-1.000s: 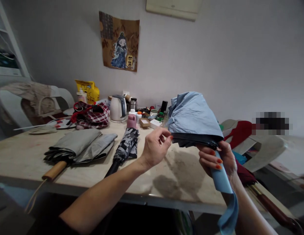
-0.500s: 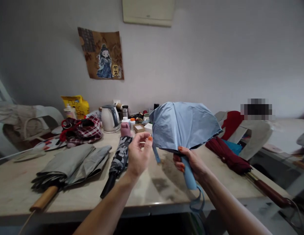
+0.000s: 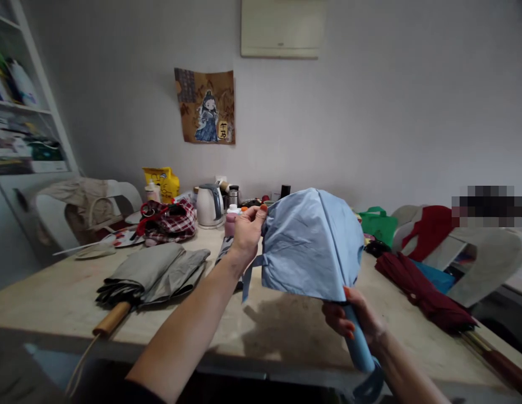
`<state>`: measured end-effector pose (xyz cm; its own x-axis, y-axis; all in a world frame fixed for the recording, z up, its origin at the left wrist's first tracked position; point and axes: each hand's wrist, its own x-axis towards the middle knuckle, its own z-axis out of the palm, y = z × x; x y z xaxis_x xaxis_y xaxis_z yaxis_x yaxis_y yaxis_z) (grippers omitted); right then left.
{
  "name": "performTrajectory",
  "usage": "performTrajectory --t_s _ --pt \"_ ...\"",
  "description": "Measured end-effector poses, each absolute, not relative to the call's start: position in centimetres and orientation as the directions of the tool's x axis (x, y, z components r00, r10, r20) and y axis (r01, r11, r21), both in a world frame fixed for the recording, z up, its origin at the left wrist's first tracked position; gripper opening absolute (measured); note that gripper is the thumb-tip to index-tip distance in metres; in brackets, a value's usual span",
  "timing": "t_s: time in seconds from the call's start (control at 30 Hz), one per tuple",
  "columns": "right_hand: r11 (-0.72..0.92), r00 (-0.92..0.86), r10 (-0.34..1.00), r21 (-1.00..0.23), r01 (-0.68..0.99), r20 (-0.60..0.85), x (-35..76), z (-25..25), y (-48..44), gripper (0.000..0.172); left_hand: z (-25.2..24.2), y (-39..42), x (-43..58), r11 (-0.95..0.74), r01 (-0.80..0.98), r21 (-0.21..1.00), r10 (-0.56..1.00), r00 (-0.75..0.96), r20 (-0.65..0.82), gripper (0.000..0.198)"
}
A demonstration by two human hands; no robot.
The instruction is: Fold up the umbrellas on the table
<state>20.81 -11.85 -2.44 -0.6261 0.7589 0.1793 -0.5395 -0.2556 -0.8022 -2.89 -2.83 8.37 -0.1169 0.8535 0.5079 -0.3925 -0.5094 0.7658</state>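
A light blue umbrella (image 3: 305,247), partly folded with its canopy puffed out, is held up above the table. My right hand (image 3: 357,320) wraps round its blue handle, just below the canopy's edge. At the canopy's left side, my left hand (image 3: 250,230) pinches the fabric between thumb and fingers. A blue strap (image 3: 247,280) dangles from the canopy below that hand. Behind my left forearm lies a camouflage umbrella (image 3: 223,249), mostly hidden. A grey umbrella (image 3: 160,272) with a wooden handle rests to the left, and a dark red umbrella (image 3: 420,289) to the right.
On the table (image 3: 202,336), toward the back, stand a white kettle (image 3: 209,206), a checked cloth bag (image 3: 170,221), a yellow bag (image 3: 162,182) and a pink bottle (image 3: 230,224). A green bag (image 3: 377,224) is at the back right. Chairs flank both sides; another person's head is blurred at right.
My left hand has gone from beside the canopy to pinching its fabric. The blue umbrella has turned, its handle now lower and further right. The camera view has swung left.
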Motion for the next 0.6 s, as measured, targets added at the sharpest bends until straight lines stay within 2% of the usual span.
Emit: performTrajectory --t_s 0.1,0.17,0.23,0.3,0.33,0.37,0.43,0.5,0.6 --pt "-0.284 -0.675 0.699 -0.776 -0.564 0.235 21.8 -3.2 -12.3 0.043 8.7 -2.5 -4.3 -0.575 -0.381 0.724 0.809 -0.131 0.573 0.050" --pt "-0.258 -0.686 0.673 -0.783 -0.567 0.275 22.4 -3.6 -12.7 0.047 9.0 -3.1 -5.3 -0.657 -0.290 0.695 0.750 -0.168 0.639 0.047" --pt "-0.192 -0.691 0.656 -0.818 -0.542 0.303 23.1 -3.9 -13.1 0.053 9.5 -4.7 -5.8 -0.755 -0.177 0.631 0.654 -0.132 0.745 0.041" --pt "-0.109 -0.666 0.676 -0.852 -0.512 0.314 23.6 -4.4 -13.4 0.058 10.2 -7.0 -5.8 -0.865 -0.070 0.496 0.498 -0.006 0.867 0.039" --pt "-0.080 -0.649 0.698 -0.867 -0.492 0.303 23.9 -4.7 -13.6 0.060 10.6 -8.1 -5.7 -0.926 -0.004 0.377 0.376 0.063 0.925 0.042" --pt "-0.059 -0.622 0.726 -0.875 -0.480 0.293 24.1 -5.0 -13.7 0.061 11.0 -9.2 -5.6 -0.959 0.078 0.271 0.279 0.118 0.953 0.044" --pt "-0.038 -0.585 0.769 -0.895 -0.445 0.259 24.5 -5.9 -13.8 0.062 11.6 -10.6 -5.4 -0.966 0.228 0.124 0.174 0.214 0.961 0.032" --pt "-0.036 -0.589 0.780 -0.923 -0.383 0.214 25.0 -6.9 -13.9 0.063 11.9 -11.2 -5.6 -0.954 0.283 0.095 0.174 0.270 0.947 0.014" --pt "-0.026 -0.540 0.827 -0.948 -0.316 0.158 25.7 -8.2 -13.7 0.057 11.7 -11.1 -6.2 -0.975 0.109 0.191 0.216 0.319 0.923 0.024"
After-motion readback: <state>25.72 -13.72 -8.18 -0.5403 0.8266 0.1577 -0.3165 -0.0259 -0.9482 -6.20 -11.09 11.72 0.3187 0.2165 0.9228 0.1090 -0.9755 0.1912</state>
